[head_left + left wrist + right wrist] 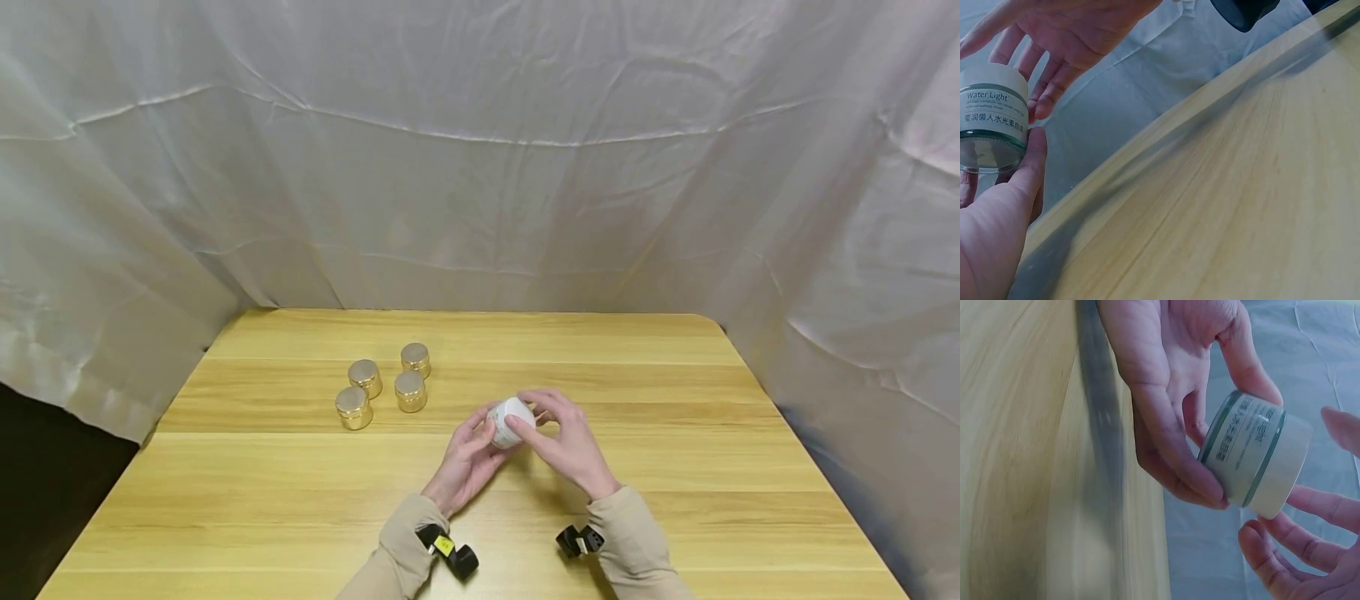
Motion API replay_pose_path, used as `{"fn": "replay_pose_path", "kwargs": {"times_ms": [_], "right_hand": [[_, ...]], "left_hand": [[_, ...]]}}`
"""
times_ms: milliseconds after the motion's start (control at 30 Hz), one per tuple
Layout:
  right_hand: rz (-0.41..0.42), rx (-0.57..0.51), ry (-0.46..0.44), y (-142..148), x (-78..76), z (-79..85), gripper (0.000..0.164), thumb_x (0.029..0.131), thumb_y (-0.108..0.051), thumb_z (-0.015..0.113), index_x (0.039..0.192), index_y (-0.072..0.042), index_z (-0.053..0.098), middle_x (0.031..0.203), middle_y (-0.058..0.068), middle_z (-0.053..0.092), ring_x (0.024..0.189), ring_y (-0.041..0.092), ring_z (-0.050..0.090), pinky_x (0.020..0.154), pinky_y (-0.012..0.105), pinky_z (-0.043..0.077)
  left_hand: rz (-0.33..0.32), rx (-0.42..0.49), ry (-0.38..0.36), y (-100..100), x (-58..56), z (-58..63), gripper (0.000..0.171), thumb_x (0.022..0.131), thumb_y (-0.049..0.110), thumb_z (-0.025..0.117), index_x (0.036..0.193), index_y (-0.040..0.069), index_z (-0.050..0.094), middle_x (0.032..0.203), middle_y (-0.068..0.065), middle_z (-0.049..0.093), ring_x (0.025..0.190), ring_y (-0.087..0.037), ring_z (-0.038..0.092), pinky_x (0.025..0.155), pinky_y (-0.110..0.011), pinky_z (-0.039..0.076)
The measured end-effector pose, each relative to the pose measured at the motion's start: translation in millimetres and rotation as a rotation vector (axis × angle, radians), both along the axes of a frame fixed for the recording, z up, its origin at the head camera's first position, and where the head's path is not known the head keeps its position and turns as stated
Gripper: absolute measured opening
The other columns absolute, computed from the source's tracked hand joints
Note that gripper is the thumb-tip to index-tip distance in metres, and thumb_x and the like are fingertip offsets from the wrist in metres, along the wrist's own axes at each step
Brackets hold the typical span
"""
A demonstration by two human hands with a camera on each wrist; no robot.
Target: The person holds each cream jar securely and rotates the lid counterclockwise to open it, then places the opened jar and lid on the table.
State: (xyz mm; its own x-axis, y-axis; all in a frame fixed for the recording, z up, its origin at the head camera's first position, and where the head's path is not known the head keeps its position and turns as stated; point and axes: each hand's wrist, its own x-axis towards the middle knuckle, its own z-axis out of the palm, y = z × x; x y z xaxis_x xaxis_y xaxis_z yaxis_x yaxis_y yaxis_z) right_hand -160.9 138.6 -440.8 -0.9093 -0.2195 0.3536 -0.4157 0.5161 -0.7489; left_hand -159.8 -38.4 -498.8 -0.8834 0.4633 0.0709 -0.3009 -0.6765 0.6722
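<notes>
A small cosmetic cream jar (513, 413) with a white lid is held above the table, tilted. My left hand (467, 467) grips it round the glass body, thumb on one side and fingers on the other. Its "Water Light" label (992, 111) shows in the left wrist view, with green bands above and below. My right hand (567, 443) is spread around the white lid (1282, 467). In the right wrist view its fingertips are right at the lid's edge, while the thumb stands apart from it.
Several gold-coloured lidded jars (353, 407) stand upright in a loose group on the left part of the wooden table (675, 400). Pale grey curtain cloth (480, 192) hangs behind the table and along its sides. Both sleeves carry black wrist cameras (447, 550).
</notes>
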Motion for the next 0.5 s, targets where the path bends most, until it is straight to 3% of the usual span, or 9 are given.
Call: {"fn": "replay_pose_path", "kwargs": {"times_ms": [233,500], "right_hand": [[-0.001,-0.009,0.013,-2.8,2.4,3.6,0.041,0.084,-0.018,0.081,0.119,-0.001,0.070,0.116,0.016,0.070,0.089,0.021,0.068,0.079,0.047,0.061],[0.080,0.003,0.015,1.7,0.7,3.8,0.043,0.085,-0.013,0.079,0.124,0.000,0.067,0.123,0.017,0.068,0.104,0.030,0.067,0.089,0.047,0.060]], "left_hand": [[0.006,-0.013,0.002,0.6,0.2,0.8,0.036,0.106,0.016,0.048,0.140,0.009,0.037,0.136,-0.003,0.047,0.124,-0.014,0.055,0.114,-0.031,0.048],[0.002,-0.007,-0.018,0.1,0.4,0.8,0.037,0.105,0.014,0.048,0.140,0.009,0.038,0.138,-0.003,0.045,0.124,-0.015,0.054,0.113,-0.031,0.048]]}}
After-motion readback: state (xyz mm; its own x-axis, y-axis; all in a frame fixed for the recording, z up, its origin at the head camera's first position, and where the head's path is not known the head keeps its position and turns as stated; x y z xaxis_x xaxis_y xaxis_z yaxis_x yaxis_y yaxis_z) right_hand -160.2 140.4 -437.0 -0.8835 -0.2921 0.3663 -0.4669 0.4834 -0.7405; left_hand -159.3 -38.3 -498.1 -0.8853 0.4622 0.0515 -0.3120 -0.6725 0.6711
